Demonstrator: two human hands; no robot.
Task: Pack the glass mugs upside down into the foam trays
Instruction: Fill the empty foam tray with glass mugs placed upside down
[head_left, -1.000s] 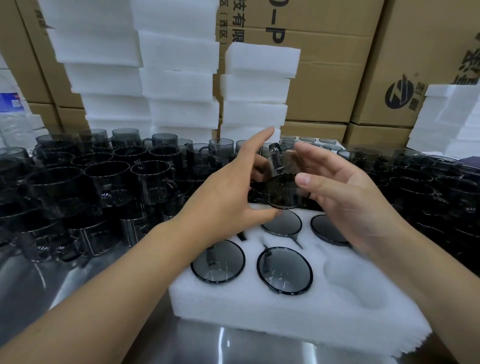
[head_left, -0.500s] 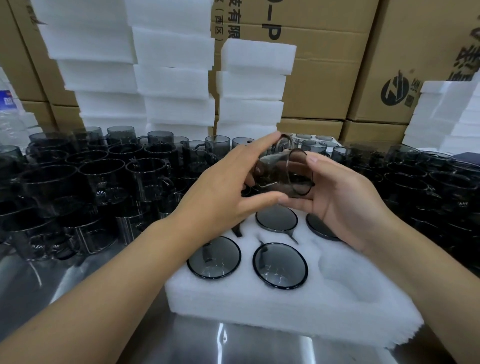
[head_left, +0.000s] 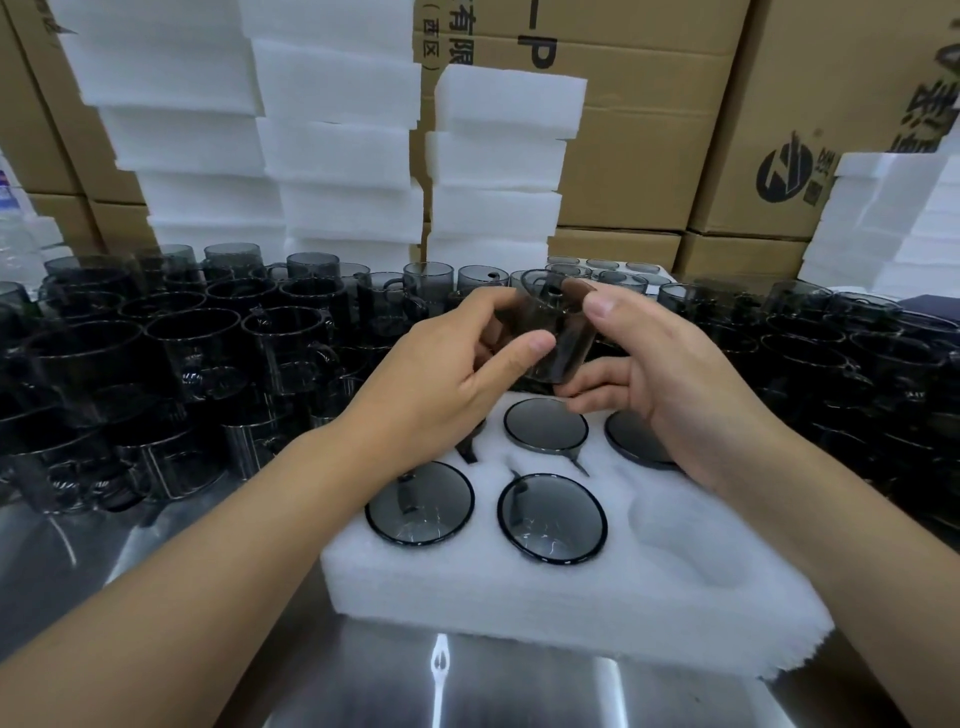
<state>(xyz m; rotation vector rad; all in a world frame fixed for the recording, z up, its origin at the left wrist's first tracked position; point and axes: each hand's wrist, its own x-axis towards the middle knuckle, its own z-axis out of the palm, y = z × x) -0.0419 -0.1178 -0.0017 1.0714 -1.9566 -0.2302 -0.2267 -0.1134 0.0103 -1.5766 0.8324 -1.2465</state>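
A smoky glass mug (head_left: 558, 325) hangs in the air above the back of the white foam tray (head_left: 545, 587). My left hand (head_left: 441, 384) pinches it from the left with thumb and fingers. My right hand (head_left: 660, 374) grips it from the right, thumb on top and fingers underneath. Several mugs sit upside down in the tray's pockets, among them one at the front left (head_left: 420, 503) and one at the front middle (head_left: 552, 517). The front right pocket (head_left: 685, 535) holds nothing.
Many loose dark glass mugs (head_left: 171, 353) crowd the steel table (head_left: 519, 691) to the left, behind and to the right (head_left: 831, 343). Stacks of foam trays (head_left: 337, 156) and cardboard boxes (head_left: 649, 130) stand at the back. A water bottle (head_left: 13, 228) is at far left.
Both hands have closed round the mug, which has turned between them and now sits more upright and a little higher. The view has shifted slightly.
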